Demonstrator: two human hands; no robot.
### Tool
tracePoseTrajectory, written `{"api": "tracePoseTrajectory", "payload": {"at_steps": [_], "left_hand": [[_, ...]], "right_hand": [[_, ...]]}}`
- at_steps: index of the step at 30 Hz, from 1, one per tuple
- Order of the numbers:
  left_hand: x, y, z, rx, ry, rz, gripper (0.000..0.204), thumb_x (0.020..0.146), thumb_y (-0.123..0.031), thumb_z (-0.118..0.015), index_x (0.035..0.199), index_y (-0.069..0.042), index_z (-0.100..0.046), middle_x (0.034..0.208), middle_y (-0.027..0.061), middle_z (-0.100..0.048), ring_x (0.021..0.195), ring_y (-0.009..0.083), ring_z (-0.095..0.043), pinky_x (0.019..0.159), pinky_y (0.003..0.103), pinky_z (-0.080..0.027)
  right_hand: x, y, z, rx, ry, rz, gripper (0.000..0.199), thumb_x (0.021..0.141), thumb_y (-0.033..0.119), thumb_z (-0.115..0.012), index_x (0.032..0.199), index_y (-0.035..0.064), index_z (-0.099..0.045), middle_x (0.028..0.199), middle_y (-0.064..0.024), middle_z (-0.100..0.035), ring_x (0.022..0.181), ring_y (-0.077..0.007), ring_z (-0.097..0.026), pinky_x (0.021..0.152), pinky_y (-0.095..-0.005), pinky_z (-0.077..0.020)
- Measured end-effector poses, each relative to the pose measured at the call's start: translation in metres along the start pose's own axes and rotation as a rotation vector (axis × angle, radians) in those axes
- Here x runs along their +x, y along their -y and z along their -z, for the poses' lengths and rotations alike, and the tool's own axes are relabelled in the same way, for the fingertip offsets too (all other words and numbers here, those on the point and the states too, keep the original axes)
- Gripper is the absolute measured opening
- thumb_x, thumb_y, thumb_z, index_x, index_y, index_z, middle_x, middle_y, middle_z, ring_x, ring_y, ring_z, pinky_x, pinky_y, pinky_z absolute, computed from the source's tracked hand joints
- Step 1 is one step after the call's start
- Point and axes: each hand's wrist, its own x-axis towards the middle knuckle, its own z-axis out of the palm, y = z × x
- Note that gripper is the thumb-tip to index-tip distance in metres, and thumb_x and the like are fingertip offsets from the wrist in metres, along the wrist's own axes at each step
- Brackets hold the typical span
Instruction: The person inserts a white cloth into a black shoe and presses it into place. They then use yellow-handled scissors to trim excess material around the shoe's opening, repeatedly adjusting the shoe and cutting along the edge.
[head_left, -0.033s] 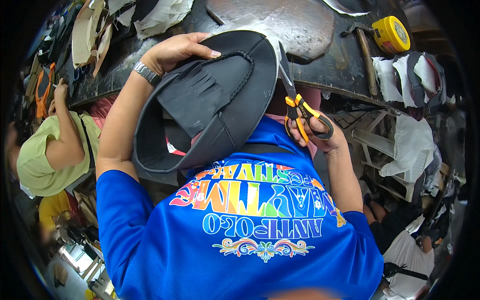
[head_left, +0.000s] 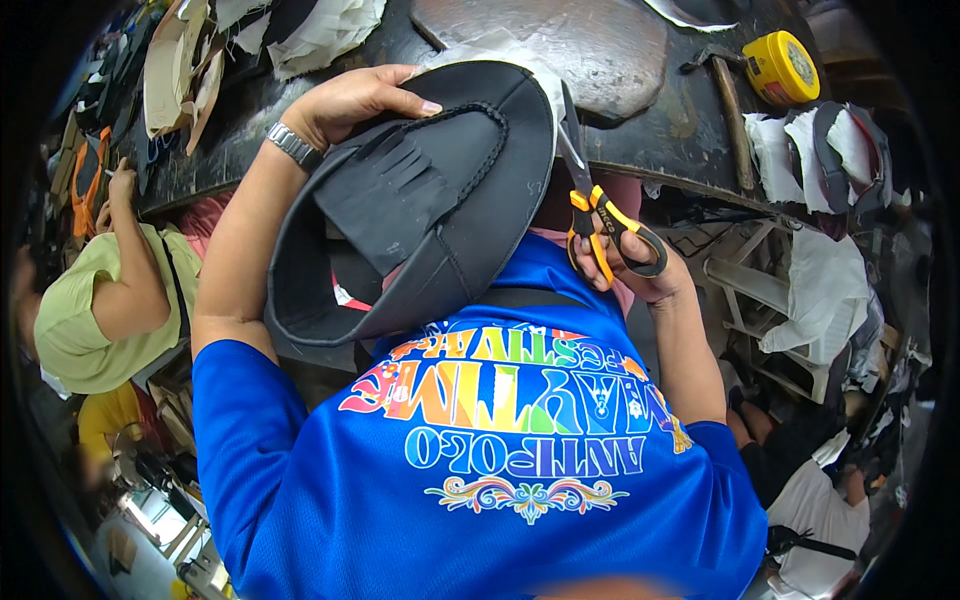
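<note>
A black leather shoe upper [head_left: 400, 200], with a braided seam and a fringed flap, lies tilted across my front. My left hand [head_left: 350, 105] grips its far edge, thumb on top and fingers hidden beneath. White lining material [head_left: 510, 48] sticks out past the far right edge of the upper. In my right hand [head_left: 640, 262] is a pair of scissors [head_left: 582, 190] with yellow and black handles. Its blades point away from me, slightly apart, right along the upper's right edge by the lining.
Beyond the upper, a worn slab [head_left: 600, 70] lies on the dark workbench [head_left: 690, 140]. A hammer [head_left: 732, 120], a yellow tub [head_left: 783, 68] and more shoe pieces [head_left: 835, 155] are at the right. Lining scraps [head_left: 325, 35] lie far left; a person in light green [head_left: 115, 310] sits at left.
The scissors have shifted very slightly, their handles a touch further apart. My left hand and the shoe upper stay in place.
</note>
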Motion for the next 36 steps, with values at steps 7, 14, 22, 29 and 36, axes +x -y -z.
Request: {"api": "tracePoseTrajectory", "payload": {"at_steps": [7, 14, 22, 29, 36], "left_hand": [[0.008, -0.026, -0.01, 0.141, 0.07, -0.034, 0.054, 0.087, -0.008, -0.072, 0.135, 0.002, -0.052, 0.115, 0.0086, -0.068, 0.096, 0.0107, -0.067, 0.091, 0.025, -0.053], [0.042, -0.065, -0.024, 0.297, 0.147, -0.018, 0.054, 0.086, -0.01, -0.073, 0.135, 0.003, -0.052, 0.115, 0.011, -0.069, 0.094, 0.0134, -0.068, 0.087, 0.027, -0.056], [0.079, -0.092, -0.036, 0.391, 0.154, 0.02, 0.045, 0.085, -0.013, -0.075, 0.125, 0.0, -0.061, 0.107, 0.0097, -0.072, 0.088, 0.0134, -0.07, 0.083, 0.027, -0.056], [0.089, -0.09, -0.034, 0.391, 0.166, 0.039, 0.047, 0.085, -0.013, -0.075, 0.127, 0.001, -0.059, 0.107, 0.012, -0.071, 0.087, 0.0147, -0.07, 0.082, 0.028, -0.057], [0.09, -0.093, -0.029, 0.546, 0.119, 0.049, 0.045, 0.081, -0.011, -0.077, 0.122, 0.001, -0.063, 0.103, 0.0124, -0.072, 0.083, 0.0157, -0.07, 0.08, 0.028, -0.058]], "right_hand": [[0.008, -0.001, 0.005, -0.035, 0.132, 0.073, 0.085, 0.075, 0.067, -0.074, 0.121, -0.0014, -0.053, 0.095, -0.0117, -0.063, 0.079, -0.0153, -0.062, 0.074, -0.0249, -0.0491], [0.005, -0.006, 0.012, 0.053, 0.085, 0.193, 0.089, 0.074, 0.068, -0.074, 0.126, -0.0008, -0.052, 0.097, -0.0125, -0.063, 0.081, -0.016, -0.061, 0.074, -0.027, -0.0498], [-0.004, -0.003, 0.01, 0.115, -0.219, 0.239, 0.059, 0.088, 0.056, -0.068, 0.106, 0.0008, -0.06, 0.086, -0.0083, -0.063, 0.069, -0.0127, -0.06, 0.065, -0.0256, -0.0483], [-0.008, 0.005, 0.009, 0.056, -0.281, 0.238, 0.058, 0.086, 0.051, -0.072, 0.109, 0.0001, -0.057, 0.077, -0.0081, -0.058, 0.061, -0.0119, -0.054, 0.054, -0.0222, -0.0437], [-0.018, 0.011, 0.016, 0.021, -0.257, 0.162, 0.041, 0.088, 0.039, -0.073, 0.098, 0.0016, -0.058, 0.07, -0.0058, -0.057, 0.051, -0.0071, -0.051, 0.047, -0.0175, -0.042]]}}
